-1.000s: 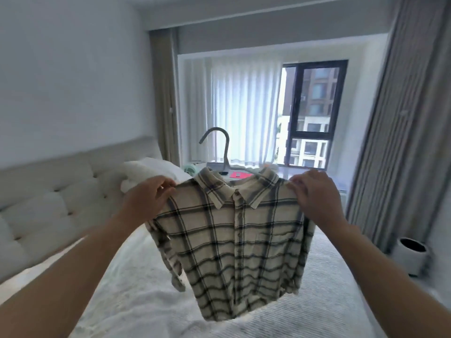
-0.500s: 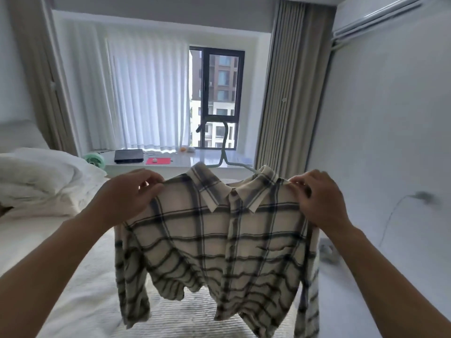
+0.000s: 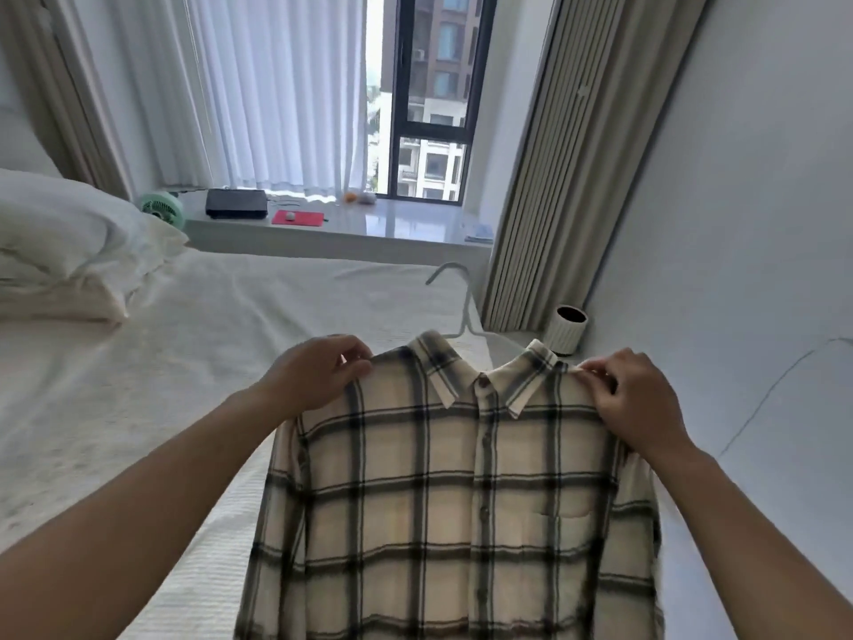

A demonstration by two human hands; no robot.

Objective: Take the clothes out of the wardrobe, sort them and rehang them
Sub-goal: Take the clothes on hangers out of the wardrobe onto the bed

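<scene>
A cream plaid shirt (image 3: 461,501) with dark checks hangs on a pale hanger, whose hook (image 3: 454,288) sticks up behind the collar. My left hand (image 3: 318,376) pinches the shirt's left shoulder. My right hand (image 3: 637,399) pinches the right shoulder. The shirt is buttoned, front toward me, held over the right side of the bed. No wardrobe is in view.
A white bed (image 3: 184,362) fills the left, with pillows (image 3: 69,251) at its head. Beyond it a window ledge (image 3: 392,224) carries a black box, a red item and a green fan. A white ribbed bin (image 3: 567,329) stands by the curtain; a wall (image 3: 738,224) runs along the right.
The view has turned right and tipped down. The shirt now sits lower and closer, its front hanging flatter. Both hands keep their hold on the shoulders.
</scene>
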